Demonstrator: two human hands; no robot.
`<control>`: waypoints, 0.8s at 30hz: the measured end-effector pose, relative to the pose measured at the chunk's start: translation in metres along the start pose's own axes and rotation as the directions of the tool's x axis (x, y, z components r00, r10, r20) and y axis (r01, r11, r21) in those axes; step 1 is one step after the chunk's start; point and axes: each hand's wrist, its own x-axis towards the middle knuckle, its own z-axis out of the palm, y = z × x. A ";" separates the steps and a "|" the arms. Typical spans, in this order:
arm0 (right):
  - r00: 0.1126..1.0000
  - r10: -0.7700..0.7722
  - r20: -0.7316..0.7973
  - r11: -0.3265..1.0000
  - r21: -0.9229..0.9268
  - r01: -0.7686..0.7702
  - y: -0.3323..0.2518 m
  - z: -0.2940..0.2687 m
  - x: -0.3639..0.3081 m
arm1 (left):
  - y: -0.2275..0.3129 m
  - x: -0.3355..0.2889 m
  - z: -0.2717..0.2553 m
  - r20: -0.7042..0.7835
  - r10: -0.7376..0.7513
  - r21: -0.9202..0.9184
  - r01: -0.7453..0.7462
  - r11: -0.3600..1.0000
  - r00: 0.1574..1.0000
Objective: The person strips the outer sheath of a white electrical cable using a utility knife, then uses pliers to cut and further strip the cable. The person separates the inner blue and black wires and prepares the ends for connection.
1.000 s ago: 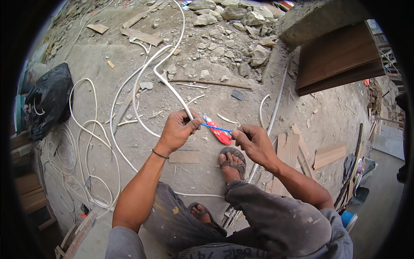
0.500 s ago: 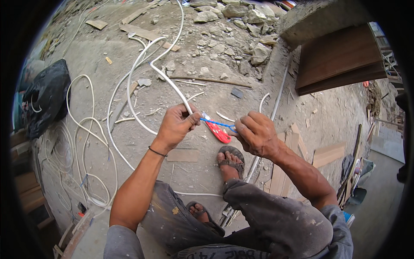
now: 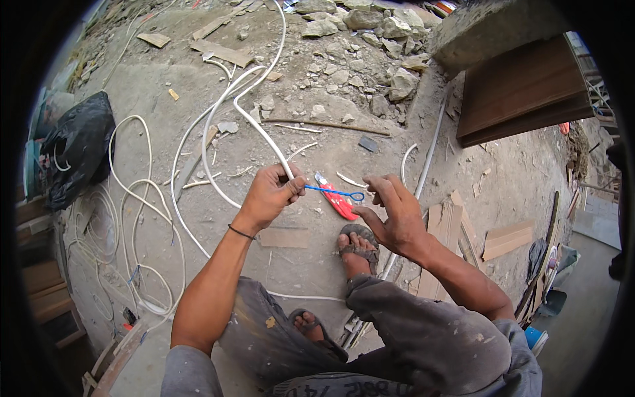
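My left hand [image 3: 272,193] is closed round the end of a white cable or tube [image 3: 269,141], whose length runs away and up over the dirt. Out of that end, past my thumb and fingers, comes a twisted blue wire [image 3: 334,191] finishing in a small loop. Just right of the loop, my right hand [image 3: 398,217] is apart from the wire, its thumb and fingers spread with nothing in them. On the ground below the wire lies a red-handled utility knife [image 3: 340,204], close to my sandalled foot [image 3: 357,249].
Loose white coils [image 3: 141,218] spread over the ground at left, beside a black plastic bag [image 3: 78,142]. Broken stones [image 3: 395,83] are piled at the far side. A brown board [image 3: 526,89] leans at right. Cardboard pieces [image 3: 442,228] and a pale pipe [image 3: 431,149] lie right of my foot.
My right hand has let go of the blue wire's looped end and opened, drawing slightly right and down. My left hand keeps its hold on the cable.
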 end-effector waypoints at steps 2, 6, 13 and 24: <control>0.944 -0.330 -0.014 0.931 -0.169 0.323 0.009 0.000 0.001 | 0.000 0.001 0.001 -0.015 -0.013 -0.035 0.012 0.999 1.000; 0.922 -0.384 0.041 0.902 -0.194 0.385 0.022 0.000 0.005 | 0.003 0.001 0.007 -0.018 0.009 -0.043 -0.009 0.999 1.000; 0.964 -0.262 -0.049 0.962 -0.094 0.256 0.020 0.017 0.008 | 0.005 -0.002 0.006 -0.082 0.062 0.014 -0.061 0.998 0.995; 0.991 0.124 -0.052 0.985 0.129 -0.116 0.017 0.022 0.009 | -0.004 0.008 0.004 -0.102 0.214 0.127 -0.201 0.971 0.971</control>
